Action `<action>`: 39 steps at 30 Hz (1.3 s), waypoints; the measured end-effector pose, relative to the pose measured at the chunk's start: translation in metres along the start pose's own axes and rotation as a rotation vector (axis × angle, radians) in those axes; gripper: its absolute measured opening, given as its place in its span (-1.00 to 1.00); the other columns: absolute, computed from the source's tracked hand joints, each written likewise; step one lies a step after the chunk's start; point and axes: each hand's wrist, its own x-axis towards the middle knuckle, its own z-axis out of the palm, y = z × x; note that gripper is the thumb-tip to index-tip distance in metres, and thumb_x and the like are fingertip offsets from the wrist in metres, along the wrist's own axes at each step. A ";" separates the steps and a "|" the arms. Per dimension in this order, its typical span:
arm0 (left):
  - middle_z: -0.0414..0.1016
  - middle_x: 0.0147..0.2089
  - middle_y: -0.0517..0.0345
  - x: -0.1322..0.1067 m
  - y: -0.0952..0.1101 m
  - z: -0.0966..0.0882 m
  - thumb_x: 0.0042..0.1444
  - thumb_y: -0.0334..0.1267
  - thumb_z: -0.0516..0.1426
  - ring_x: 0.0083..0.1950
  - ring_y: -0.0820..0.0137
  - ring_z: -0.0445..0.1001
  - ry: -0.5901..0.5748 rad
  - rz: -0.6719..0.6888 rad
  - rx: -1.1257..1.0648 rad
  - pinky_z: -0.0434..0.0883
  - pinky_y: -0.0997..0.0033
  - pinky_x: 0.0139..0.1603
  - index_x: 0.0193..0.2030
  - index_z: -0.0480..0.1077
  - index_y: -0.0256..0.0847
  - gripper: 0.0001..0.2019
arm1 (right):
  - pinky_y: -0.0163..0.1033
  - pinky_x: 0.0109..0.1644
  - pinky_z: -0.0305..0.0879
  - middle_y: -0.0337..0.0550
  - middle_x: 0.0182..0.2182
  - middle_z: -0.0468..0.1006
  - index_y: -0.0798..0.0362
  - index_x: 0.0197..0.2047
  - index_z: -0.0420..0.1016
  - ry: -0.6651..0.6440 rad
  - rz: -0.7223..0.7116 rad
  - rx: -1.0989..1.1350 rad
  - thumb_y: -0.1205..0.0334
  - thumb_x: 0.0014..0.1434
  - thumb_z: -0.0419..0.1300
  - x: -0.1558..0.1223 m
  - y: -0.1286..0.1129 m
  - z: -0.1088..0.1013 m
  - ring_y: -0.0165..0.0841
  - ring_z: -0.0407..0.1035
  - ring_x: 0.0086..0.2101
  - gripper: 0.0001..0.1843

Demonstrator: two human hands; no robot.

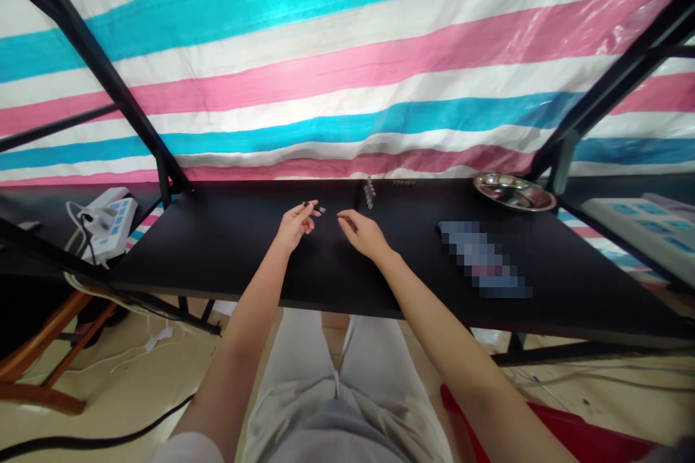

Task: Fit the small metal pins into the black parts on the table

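Grey shirt cloth [337,438] lies nearest, below the front edge of the surface [217,253]. A light, steady fingertip pinch probably suits the small dark piece [320,209] best. The left hand [295,228] grasps it in its fingers, just beside the curled right hand [363,233], whose contents I cannot tell.

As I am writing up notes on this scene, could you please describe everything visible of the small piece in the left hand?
The small piece looks slim and dark, with a greyish end pointing toward the right hand, which does not touch it. The left hand holds it in its fingers over the black table, partly hiding it. Its material cannot be made out.
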 end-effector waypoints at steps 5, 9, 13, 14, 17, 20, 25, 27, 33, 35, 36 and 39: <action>0.51 -0.24 -0.03 -0.006 -0.008 0.007 -0.10 -0.09 0.23 -0.59 0.62 0.31 -0.251 -0.085 0.081 0.08 0.58 -0.63 -0.09 0.44 -0.28 -0.57 | -0.31 -0.28 0.19 -0.15 -0.34 0.48 0.02 -0.20 0.34 -0.081 0.009 0.041 0.07 0.26 -0.17 -0.002 -0.004 0.003 -0.37 0.35 -0.38 -0.67; 0.51 -0.20 -0.07 -0.007 -0.008 0.008 -0.08 -0.08 0.22 -0.58 0.62 0.32 -0.298 -0.100 0.114 0.06 0.59 -0.64 -0.08 0.42 -0.29 -0.56 | -0.32 -0.31 0.17 -0.21 -0.48 0.41 0.02 -0.39 0.26 -0.072 -0.002 0.162 0.05 0.27 -0.22 -0.001 -0.001 0.005 -0.40 0.30 -0.45 -0.64; 0.52 -0.24 -0.04 -0.006 -0.008 0.008 -0.12 -0.09 0.25 -0.61 0.64 0.30 -0.274 -0.096 0.121 0.01 0.60 -0.66 -0.11 0.42 -0.31 -0.56 | -0.32 -0.36 0.15 -0.25 -0.55 0.34 0.02 -0.43 0.21 -0.016 -0.016 0.268 0.00 0.25 -0.19 0.000 0.001 0.007 -0.42 0.23 -0.52 -0.64; 0.51 -0.27 -0.02 -0.006 -0.009 0.008 -0.13 -0.10 0.25 -0.62 0.64 0.28 -0.256 -0.090 0.122 -0.02 0.60 -0.66 -0.12 0.43 -0.30 -0.57 | -0.32 -0.36 0.15 -0.26 -0.55 0.33 0.02 -0.42 0.21 -0.010 -0.019 0.278 0.00 0.24 -0.17 0.000 0.002 0.008 -0.42 0.23 -0.52 -0.65; 0.50 -0.34 0.04 -0.004 -0.010 0.007 -0.15 -0.11 0.27 -0.65 0.66 0.24 -0.210 -0.074 0.130 -0.06 0.60 -0.67 -0.16 0.44 -0.30 -0.59 | -0.32 -0.37 0.14 -0.27 -0.55 0.32 0.02 -0.40 0.22 0.003 -0.022 0.286 0.00 0.23 -0.14 0.000 0.003 0.009 -0.43 0.21 -0.52 -0.67; 0.49 -0.37 0.07 -0.003 -0.011 0.007 -0.17 -0.11 0.27 -0.65 0.66 0.24 -0.182 -0.060 0.139 -0.07 0.59 -0.68 -0.18 0.45 -0.30 -0.59 | -0.33 -0.39 0.13 -0.27 -0.55 0.32 0.02 -0.38 0.24 0.020 -0.028 0.290 0.02 0.23 -0.12 0.000 0.005 0.010 -0.44 0.20 -0.53 -0.70; 0.48 -0.43 0.09 -0.004 -0.009 0.010 -0.19 -0.10 0.28 -0.67 0.66 0.22 -0.132 -0.041 0.163 -0.09 0.58 -0.68 -0.20 0.46 -0.32 -0.58 | -0.33 -0.41 0.12 -0.26 -0.54 0.32 0.03 -0.37 0.26 0.066 -0.073 0.299 0.02 0.22 -0.09 0.002 0.005 0.010 -0.45 0.20 -0.54 -0.71; 0.47 -0.44 0.10 -0.004 -0.008 0.012 -0.20 -0.09 0.28 -0.68 0.66 0.22 -0.119 -0.039 0.162 -0.10 0.58 -0.68 -0.21 0.46 -0.32 -0.58 | -0.33 -0.41 0.12 -0.25 -0.54 0.33 0.03 -0.38 0.26 0.085 -0.081 0.297 0.02 0.22 -0.09 0.002 0.003 0.009 -0.45 0.20 -0.55 -0.70; 0.44 -0.50 0.14 -0.004 -0.010 0.014 -0.22 -0.06 0.28 -0.69 0.64 0.23 -0.061 -0.038 0.172 -0.08 0.59 -0.68 -0.26 0.46 -0.33 -0.58 | -0.33 -0.41 0.13 -0.24 -0.55 0.33 0.04 -0.39 0.27 0.111 -0.098 0.292 0.03 0.22 -0.09 0.002 0.003 0.010 -0.45 0.19 -0.55 -0.70; 0.43 -0.52 0.15 -0.004 -0.011 0.013 -0.23 -0.04 0.28 -0.69 0.64 0.23 -0.041 -0.037 0.183 -0.06 0.60 -0.67 -0.27 0.46 -0.33 -0.58 | -0.33 -0.41 0.13 -0.23 -0.54 0.35 0.04 -0.38 0.27 0.112 -0.102 0.292 0.03 0.22 -0.09 0.002 0.004 0.011 -0.45 0.20 -0.55 -0.70; 0.43 -0.53 0.16 -0.004 -0.011 0.013 -0.23 -0.04 0.28 -0.69 0.64 0.22 -0.033 -0.037 0.185 -0.05 0.60 -0.67 -0.29 0.46 -0.33 -0.59 | -0.33 -0.41 0.13 -0.23 -0.53 0.35 0.04 -0.38 0.28 0.112 -0.105 0.293 0.03 0.22 -0.08 0.002 0.004 0.011 -0.45 0.20 -0.54 -0.70; 0.41 -0.55 0.17 -0.003 -0.012 0.014 -0.22 -0.03 0.27 -0.70 0.64 0.21 -0.014 -0.024 0.177 -0.04 0.59 -0.68 -0.38 0.43 -0.33 -0.62 | -0.33 -0.41 0.14 -0.22 -0.53 0.36 0.04 -0.38 0.28 0.109 -0.106 0.299 0.03 0.22 -0.08 0.002 0.003 0.011 -0.44 0.21 -0.54 -0.70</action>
